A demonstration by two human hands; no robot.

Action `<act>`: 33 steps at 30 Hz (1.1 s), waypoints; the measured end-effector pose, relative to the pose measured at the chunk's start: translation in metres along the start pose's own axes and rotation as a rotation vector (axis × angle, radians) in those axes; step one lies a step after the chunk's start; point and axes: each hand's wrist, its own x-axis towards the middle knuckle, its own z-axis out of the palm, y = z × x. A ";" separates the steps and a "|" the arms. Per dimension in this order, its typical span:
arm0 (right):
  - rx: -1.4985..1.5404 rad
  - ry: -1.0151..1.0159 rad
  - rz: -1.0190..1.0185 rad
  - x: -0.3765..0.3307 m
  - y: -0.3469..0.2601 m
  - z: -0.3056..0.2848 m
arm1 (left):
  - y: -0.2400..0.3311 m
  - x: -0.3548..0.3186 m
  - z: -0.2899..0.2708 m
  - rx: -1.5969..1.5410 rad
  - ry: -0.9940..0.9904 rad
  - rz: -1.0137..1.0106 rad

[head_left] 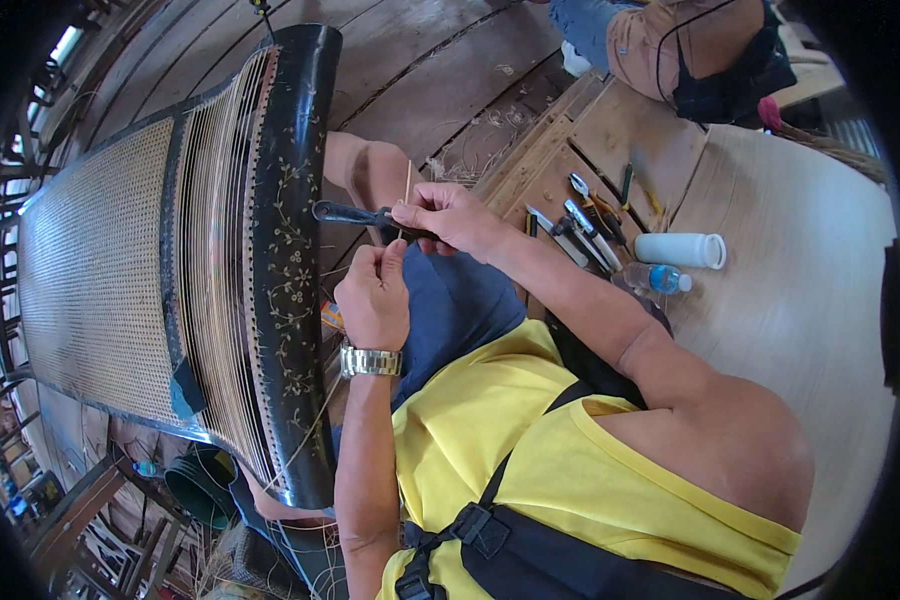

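My right hand (450, 218) grips a dark-handled knife (355, 214) that points left toward the black frame. My left hand (373, 292), with a metal watch on its wrist, pinches a thin pale cane strip (406, 190) that stands upright against the blade. Both hands meet just right of the black painted chair frame (288, 250), which carries woven cane panelling (95, 270) and stretched cane strands.
Pliers and cutters (585, 225) lie on a wooden board to the right, beside a white tube (680, 250) and a plastic bottle (658, 278). Another person (670, 45) sits at the top right. A green bucket (200, 485) stands below the frame.
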 end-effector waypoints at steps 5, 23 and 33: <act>0.024 0.150 0.081 0.022 -0.011 -0.027 | 0.001 -0.028 -0.033 0.098 -0.002 0.097; -0.388 0.258 -0.304 0.022 -0.033 -0.021 | 0.009 -0.146 -0.240 -0.287 0.398 -0.019; -0.428 0.341 -0.452 -0.014 -0.019 0.010 | -0.003 0.017 -0.007 -0.329 -0.305 -0.161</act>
